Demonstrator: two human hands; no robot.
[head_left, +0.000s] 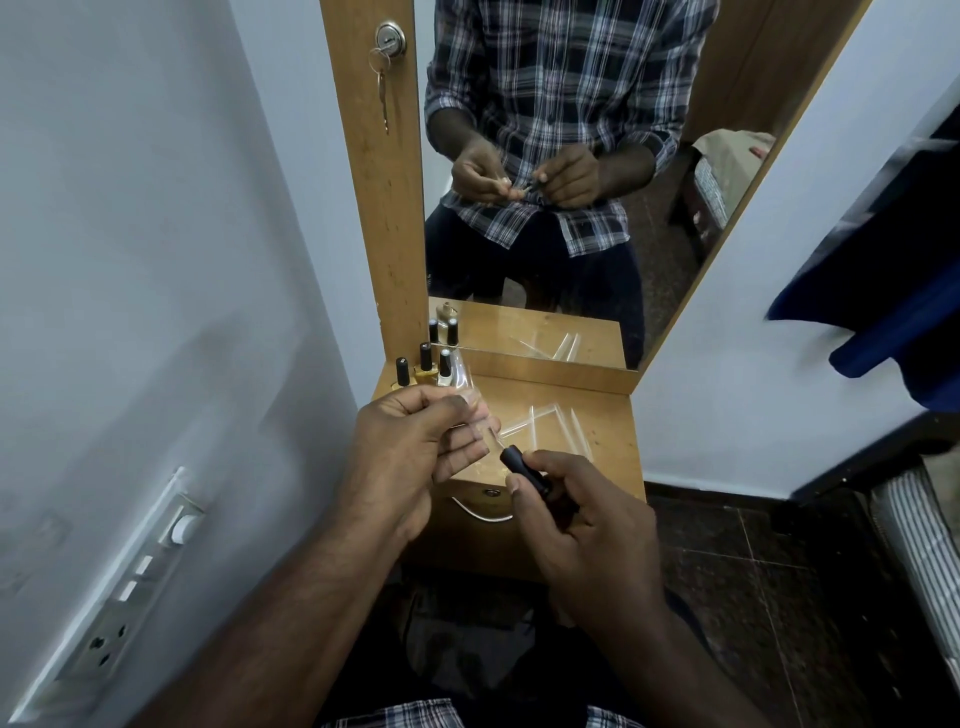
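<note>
Right hand (576, 519), grip clamped on brush cap (524, 470); left hand (415, 447), at ten o'clock, pinches clear nail tip (488, 434); a wobble could paint skin instead.

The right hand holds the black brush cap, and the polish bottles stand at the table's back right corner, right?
Not quite. The right hand does hold the black brush cap, but the polish bottles stand at the back left corner of the table, as the head view shows.
</note>
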